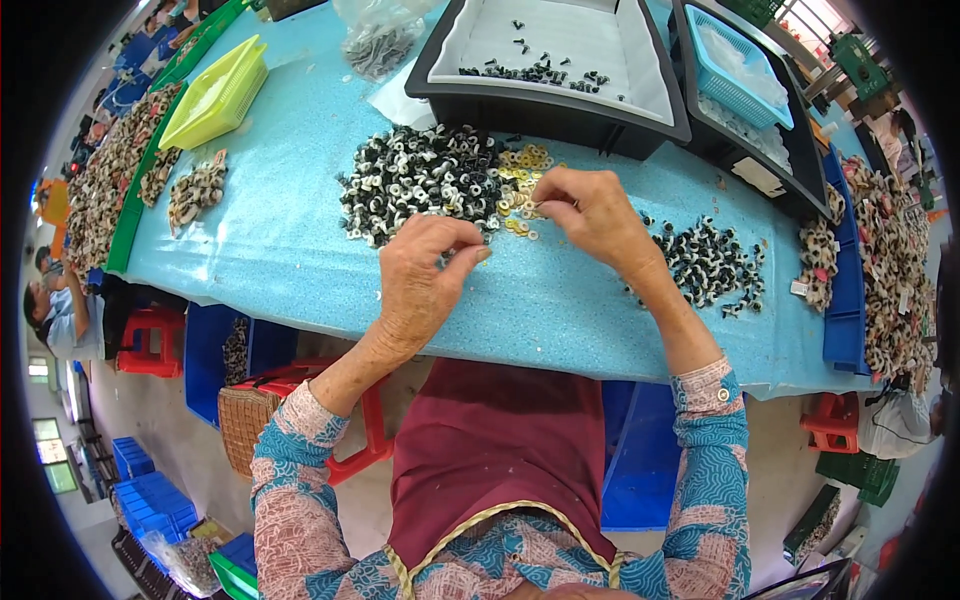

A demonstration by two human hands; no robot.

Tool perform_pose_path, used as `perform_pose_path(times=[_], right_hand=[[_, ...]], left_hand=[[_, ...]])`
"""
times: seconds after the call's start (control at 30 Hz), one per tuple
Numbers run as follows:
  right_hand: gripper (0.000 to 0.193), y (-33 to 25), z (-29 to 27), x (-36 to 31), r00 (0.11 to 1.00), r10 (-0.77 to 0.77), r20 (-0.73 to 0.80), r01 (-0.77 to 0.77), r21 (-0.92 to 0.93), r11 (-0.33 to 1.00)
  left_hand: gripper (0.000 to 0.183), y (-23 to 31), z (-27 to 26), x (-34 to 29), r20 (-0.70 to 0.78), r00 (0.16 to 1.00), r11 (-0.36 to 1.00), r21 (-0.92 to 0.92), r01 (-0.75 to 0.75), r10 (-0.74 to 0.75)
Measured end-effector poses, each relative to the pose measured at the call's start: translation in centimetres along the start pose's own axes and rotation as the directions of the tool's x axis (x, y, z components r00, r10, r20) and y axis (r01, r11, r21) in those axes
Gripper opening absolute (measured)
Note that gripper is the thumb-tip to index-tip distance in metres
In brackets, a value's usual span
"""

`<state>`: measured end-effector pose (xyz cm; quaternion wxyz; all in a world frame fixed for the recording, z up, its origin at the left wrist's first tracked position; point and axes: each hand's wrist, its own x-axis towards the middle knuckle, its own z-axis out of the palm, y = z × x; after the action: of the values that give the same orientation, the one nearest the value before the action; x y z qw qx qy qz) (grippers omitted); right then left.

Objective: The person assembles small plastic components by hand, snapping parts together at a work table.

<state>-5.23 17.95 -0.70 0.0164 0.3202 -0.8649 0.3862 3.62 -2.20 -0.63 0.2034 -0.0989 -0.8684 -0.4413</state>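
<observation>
A heap of small black and white pieces [415, 185], many with white rings, lies on the blue table cover. Small yellow ring washers [525, 165] are gathered along its right side. At the heap's near edge my left hand [425, 275] has thumb and forefinger closed in a pinch; what they hold is too small to name. My right hand [595, 215] is pinched just right of the yellow washers, its fingertips around something tiny that I cannot make out. Beyond my right wrist spreads a second pile of black and white pieces [710, 265].
A black tray [560, 122] with a white lining holds loose black pegs. Right of it is a black bin with a light blue basket [735, 75]. A yellow-green basket [215, 95] stands at far left. Plush pieces [198, 190] lie near the green-edged left side. A clear bag [380, 45] sits behind.
</observation>
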Motion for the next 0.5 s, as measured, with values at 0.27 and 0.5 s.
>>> perform_pose_path(times=[0.27,0.5], right_hand=[[0.021,1.4,-0.4,-1.8,0.988,0.147,0.039,-0.151,0.309,0.939],[0.015,1.5,-1.5,-2.0,0.962,0.259,0.093,-0.265,0.568,0.779]], left_hand=[[0.016,0.0,3.9,1.9,0.147,0.955,0.943,0.181,-0.281,0.257],[0.015,-0.3,4.9,2.6,0.264,0.93,0.908,0.263,-0.325,0.256]])
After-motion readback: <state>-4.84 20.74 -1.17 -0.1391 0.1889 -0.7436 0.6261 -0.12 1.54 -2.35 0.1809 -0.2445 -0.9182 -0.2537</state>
